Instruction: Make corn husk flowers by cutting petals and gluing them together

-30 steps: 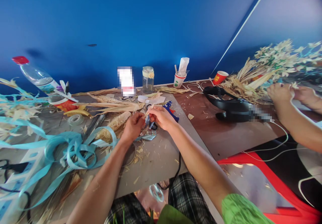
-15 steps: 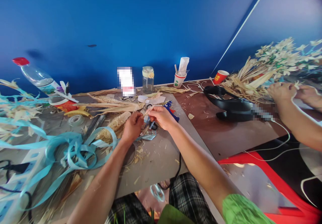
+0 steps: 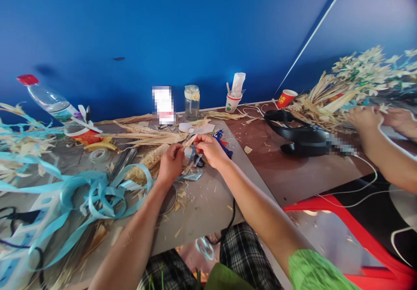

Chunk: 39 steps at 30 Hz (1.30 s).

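Observation:
A small pale strip of corn husk is stretched between my two hands above the table. My left hand pinches one end with closed fingers. At the other end, my right hand has thumb and fingers pressed together on the strip. Scissors with dark handles lie just below and between the hands, partly hidden. Beside my right hand is a blue object with a red part, mostly covered. Corn cobs lie to the left of my left hand, with dried husks behind them.
Light-blue ribbon is heaped at left, near a tape roll and a tilted bottle. A glass jar and paper cup stand along the wall. At right, another person's hands work near a black object.
My hands have shifted only slightly, the right fingertips rising a little and the strip showing more between them. The surrounding objects stay in place.

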{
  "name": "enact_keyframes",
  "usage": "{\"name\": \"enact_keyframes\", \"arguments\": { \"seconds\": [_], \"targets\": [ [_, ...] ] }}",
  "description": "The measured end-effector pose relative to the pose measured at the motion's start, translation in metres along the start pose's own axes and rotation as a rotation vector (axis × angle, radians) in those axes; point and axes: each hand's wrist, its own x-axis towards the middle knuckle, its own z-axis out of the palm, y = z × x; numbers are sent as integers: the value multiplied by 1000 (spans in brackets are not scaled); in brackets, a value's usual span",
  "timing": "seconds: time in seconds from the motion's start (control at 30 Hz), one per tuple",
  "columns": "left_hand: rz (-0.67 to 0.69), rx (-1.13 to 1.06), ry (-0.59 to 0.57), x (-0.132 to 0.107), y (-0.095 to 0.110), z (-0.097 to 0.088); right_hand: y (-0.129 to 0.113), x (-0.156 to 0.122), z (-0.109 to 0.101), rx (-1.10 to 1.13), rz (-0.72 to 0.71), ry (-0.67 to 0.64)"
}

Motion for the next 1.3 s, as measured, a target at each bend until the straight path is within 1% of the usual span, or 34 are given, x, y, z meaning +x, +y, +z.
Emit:
{"name": "enact_keyframes", "arguments": {
  "seconds": [0.1,0.17,0.23,0.3,0.4,0.47,0.53,0.63,0.7,0.8,0.93,1.03,1.13,1.3],
  "targets": [
    [-70,-142,65,3,-1,-1,-3,4,-9,-135,-133,118],
    [-89,-200,115,4,-2,-3,-4,7,-17,-285,-237,167],
    [-96,-238,150,6,-3,-5,-4,10,-24,-436,-310,205],
    [-122,-308,160,7,-3,-7,-1,12,-28,-568,-357,220],
    [-194,-481,148,9,-2,-10,2,13,-29,-721,-416,211],
    [-235,-581,137,10,-1,-11,4,13,-28,-783,-434,200],
    [-260,-646,134,11,1,-11,5,13,-27,-815,-420,188],
    [-278,-681,134,12,2,-12,7,13,-25,-819,-402,171],
    [-273,-691,134,12,1,-13,10,13,-23,-804,-420,157],
    [-252,-656,116,12,-2,-12,11,11,-19,-707,-421,93],
    [-222,-437,21,8,-1,-8,2,3,-13,-484,-263,-79],
    [-185,-286,-26,4,5,-4,-7,-3,-9,-417,-195,-162],
    [-184,-245,-34,2,7,-1,-10,-4,-7,-367,-160,-186],
    [-229,-279,-83,2,6,0,-2,1,-7,-330,-137,-153]
  ]
}}
